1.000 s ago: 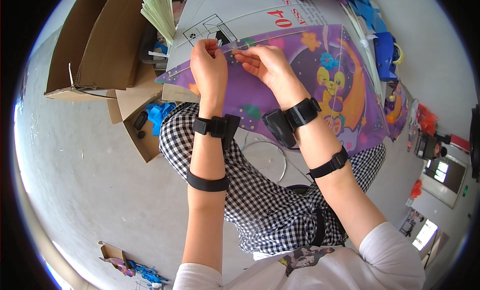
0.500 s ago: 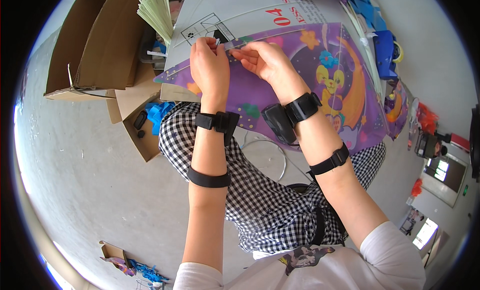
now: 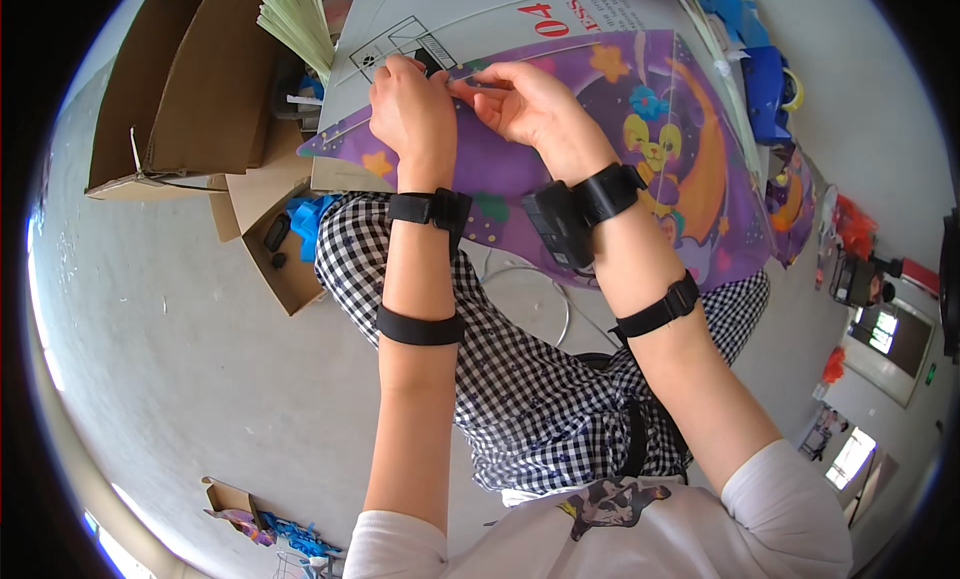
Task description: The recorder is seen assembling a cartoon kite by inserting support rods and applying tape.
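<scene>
A purple kite (image 3: 600,179) printed with a cartoon animal, stars and an orange moon lies over a white printed board and my lap. A thin pale rod runs along its far edge. At that edge, my left hand (image 3: 412,119) is closed with the fingertips curled on the kite; what exactly lies between them is hidden. Just to its right, my right hand (image 3: 530,104) pinches the edge with thumb and forefinger, the other fingers loosely bent. The fingertips of both hands nearly meet. Black straps and a small black box sit on my forearms.
A bundle of pale sticks (image 3: 298,24) stands at the far left, beside a large open cardboard box (image 3: 205,89). A smaller box (image 3: 290,289) with blue pieces is below it. At the right are a blue tape dispenser (image 3: 765,94) and another printed purple sheet (image 3: 790,204).
The hands and kite sit slightly higher in the picture. My right hand has come closer to the left, its fingers drawing together at the kite's edge.
</scene>
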A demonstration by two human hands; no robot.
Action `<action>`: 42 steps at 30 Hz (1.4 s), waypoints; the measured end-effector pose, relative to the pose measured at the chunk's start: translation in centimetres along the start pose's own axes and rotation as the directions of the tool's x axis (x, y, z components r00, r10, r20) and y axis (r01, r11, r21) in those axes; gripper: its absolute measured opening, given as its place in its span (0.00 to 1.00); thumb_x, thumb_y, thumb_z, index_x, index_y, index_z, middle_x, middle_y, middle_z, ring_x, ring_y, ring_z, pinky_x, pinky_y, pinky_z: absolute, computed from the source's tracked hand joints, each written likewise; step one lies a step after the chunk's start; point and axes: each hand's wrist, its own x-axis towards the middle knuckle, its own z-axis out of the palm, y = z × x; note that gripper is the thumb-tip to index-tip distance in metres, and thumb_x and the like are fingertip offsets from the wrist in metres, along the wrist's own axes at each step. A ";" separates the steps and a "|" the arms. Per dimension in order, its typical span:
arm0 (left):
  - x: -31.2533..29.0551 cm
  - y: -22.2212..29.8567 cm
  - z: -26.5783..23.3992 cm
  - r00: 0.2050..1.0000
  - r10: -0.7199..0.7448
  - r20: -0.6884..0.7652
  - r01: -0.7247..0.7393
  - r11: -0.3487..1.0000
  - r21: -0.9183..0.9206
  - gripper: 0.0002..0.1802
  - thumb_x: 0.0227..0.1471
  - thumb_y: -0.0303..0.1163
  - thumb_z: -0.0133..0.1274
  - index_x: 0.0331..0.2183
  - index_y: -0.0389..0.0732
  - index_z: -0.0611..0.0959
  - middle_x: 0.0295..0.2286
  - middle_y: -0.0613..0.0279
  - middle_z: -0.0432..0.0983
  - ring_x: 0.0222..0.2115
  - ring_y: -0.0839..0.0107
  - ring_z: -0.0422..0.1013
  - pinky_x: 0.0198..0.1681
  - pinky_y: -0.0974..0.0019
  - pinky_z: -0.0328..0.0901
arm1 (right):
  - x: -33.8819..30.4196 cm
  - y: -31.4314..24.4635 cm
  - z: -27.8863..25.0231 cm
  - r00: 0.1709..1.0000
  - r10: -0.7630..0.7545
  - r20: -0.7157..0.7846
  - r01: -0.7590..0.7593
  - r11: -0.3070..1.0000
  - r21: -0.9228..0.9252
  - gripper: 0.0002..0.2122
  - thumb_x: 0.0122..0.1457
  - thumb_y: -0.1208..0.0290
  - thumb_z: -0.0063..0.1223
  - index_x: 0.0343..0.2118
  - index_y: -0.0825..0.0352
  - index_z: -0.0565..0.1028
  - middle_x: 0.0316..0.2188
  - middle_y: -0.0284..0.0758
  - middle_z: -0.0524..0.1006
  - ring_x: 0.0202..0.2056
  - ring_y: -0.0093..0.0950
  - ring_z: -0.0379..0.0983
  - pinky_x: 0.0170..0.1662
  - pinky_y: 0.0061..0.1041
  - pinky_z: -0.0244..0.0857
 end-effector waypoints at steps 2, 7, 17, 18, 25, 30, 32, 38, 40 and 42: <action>0.0 -0.3 -0.2 1.000 0.002 -0.003 -0.001 1.000 0.017 0.17 0.41 0.40 0.63 0.31 0.42 0.78 0.31 0.59 0.76 0.33 0.57 0.74 0.33 0.57 0.67 | -0.5 0.2 0.1 0.997 0.066 0.032 -0.069 0.992 0.103 0.05 0.56 0.82 0.45 0.34 0.76 0.65 0.33 0.48 0.76 0.32 0.35 0.78 0.25 0.21 0.75; 0.1 0.3 -0.1 0.998 -0.033 0.057 0.033 0.999 -0.001 0.15 0.38 0.35 0.65 0.30 0.42 0.78 0.31 0.60 0.76 0.36 0.58 0.73 0.32 0.56 0.69 | -2.5 1.9 -0.7 0.982 0.116 0.148 -0.186 0.719 0.669 0.04 0.55 0.85 0.43 0.32 0.77 0.63 0.41 0.54 0.73 0.42 0.39 0.76 0.25 0.21 0.75; -0.8 -1.0 -0.5 0.988 0.144 0.047 -0.141 0.988 -0.058 0.17 0.39 0.34 0.66 0.33 0.43 0.78 0.34 0.59 0.74 0.40 0.57 0.70 0.39 0.57 0.67 | -21.0 5.6 -11.7 0.972 -0.188 -0.139 0.150 0.958 -0.245 0.07 0.57 0.76 0.53 0.35 0.64 0.67 0.45 0.40 0.76 0.33 0.26 0.77 0.28 0.18 0.67; -0.8 -1.3 -0.3 0.987 0.150 0.057 -0.146 0.988 -0.056 0.18 0.38 0.34 0.66 0.34 0.43 0.78 0.35 0.59 0.74 0.41 0.57 0.69 0.41 0.58 0.66 | -22.7 5.9 -13.5 0.962 -0.212 -0.173 0.155 0.944 -0.293 0.06 0.57 0.76 0.52 0.36 0.64 0.67 0.45 0.40 0.76 0.33 0.25 0.76 0.29 0.18 0.66; -1.7 -1.2 1.2 0.830 0.558 0.008 -0.557 0.826 0.091 0.18 0.52 0.39 0.54 0.44 0.43 0.79 0.47 0.57 0.73 0.50 0.55 0.67 0.51 0.57 0.62 | -33.0 6.8 -23.5 0.853 -0.381 -0.357 0.256 0.901 -0.349 0.06 0.59 0.76 0.50 0.38 0.64 0.67 0.45 0.38 0.75 0.31 0.22 0.74 0.30 0.19 0.66; -4.0 -2.5 3.2 0.806 0.519 0.286 -0.592 0.704 0.391 0.41 0.59 0.56 0.40 0.60 0.32 0.59 0.62 0.46 0.51 0.64 0.55 0.45 0.65 0.55 0.43 | -35.6 8.2 -27.5 0.736 -0.493 -0.464 0.316 0.856 -0.409 0.05 0.61 0.75 0.48 0.38 0.64 0.68 0.45 0.37 0.75 0.30 0.20 0.73 0.30 0.17 0.65; -3.7 -2.4 3.2 0.807 0.519 0.282 -0.590 0.703 0.397 0.47 0.59 0.60 0.37 0.62 0.29 0.49 0.64 0.43 0.41 0.66 0.55 0.37 0.66 0.53 0.37 | -35.7 8.7 -28.5 0.731 -0.511 -0.453 0.345 0.849 -0.401 0.07 0.60 0.75 0.49 0.41 0.64 0.68 0.45 0.37 0.75 0.31 0.20 0.73 0.30 0.17 0.65; -5.1 -1.8 3.7 0.783 0.427 0.452 -0.594 0.727 0.344 0.48 0.59 0.62 0.34 0.63 0.30 0.48 0.64 0.42 0.40 0.66 0.53 0.35 0.66 0.52 0.36 | -34.2 11.1 -30.4 0.758 -0.536 -0.373 0.418 0.837 -0.354 0.09 0.59 0.77 0.49 0.41 0.66 0.64 0.44 0.39 0.74 0.30 0.20 0.75 0.28 0.17 0.64; -3.8 -2.3 3.2 0.776 0.396 0.492 -0.580 0.755 0.307 0.47 0.59 0.61 0.35 0.63 0.31 0.48 0.64 0.42 0.39 0.66 0.52 0.36 0.66 0.51 0.37 | -33.4 11.7 -30.2 0.770 -0.527 -0.361 0.425 0.844 -0.326 0.09 0.59 0.77 0.49 0.41 0.66 0.64 0.45 0.39 0.73 0.30 0.21 0.75 0.28 0.17 0.64; -2.4 -2.7 2.7 0.790 0.414 0.452 -0.568 0.772 0.286 0.47 0.59 0.61 0.35 0.63 0.31 0.48 0.64 0.42 0.39 0.66 0.52 0.36 0.66 0.51 0.36 | -32.8 11.7 -29.7 0.792 -0.524 -0.313 0.450 0.848 -0.281 0.10 0.59 0.77 0.49 0.41 0.66 0.63 0.46 0.40 0.72 0.32 0.21 0.75 0.30 0.17 0.64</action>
